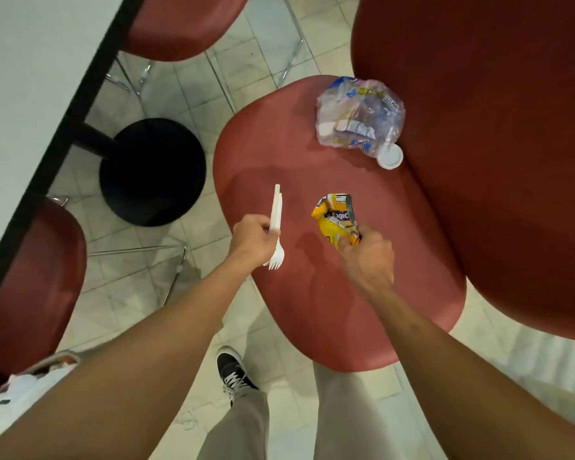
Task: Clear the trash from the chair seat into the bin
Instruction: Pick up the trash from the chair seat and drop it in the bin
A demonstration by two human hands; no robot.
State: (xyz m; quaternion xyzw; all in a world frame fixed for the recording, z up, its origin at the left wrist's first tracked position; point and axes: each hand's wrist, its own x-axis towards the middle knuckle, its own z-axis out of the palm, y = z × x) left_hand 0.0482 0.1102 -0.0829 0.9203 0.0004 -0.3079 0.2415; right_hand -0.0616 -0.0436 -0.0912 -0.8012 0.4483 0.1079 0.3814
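Note:
A red chair seat (pixel 312 310) fills the middle of the head view. My left hand (pixel 253 239) is shut on white plastic cutlery (pixel 275 210), with a fork's tines pointing down below the fist, over the seat's left edge. My right hand (pixel 367 254) is shut on a crumpled yellow snack wrapper (pixel 336 220) just above the seat. A crushed clear plastic bottle (pixel 359 117) with a white cap (pixel 390 156) lies at the far side of the seat, against the chair back (pixel 495 161). No bin is in view.
A white table with a black edge (pixel 70 104) and black round pedestal base (pixel 153 171) stands at left. Other red chairs are at top (pixel 180 24) and lower left (pixel 30 287), the latter holding a white bag (pixel 17 393). My shoe (pixel 234 373) is on the tiled floor.

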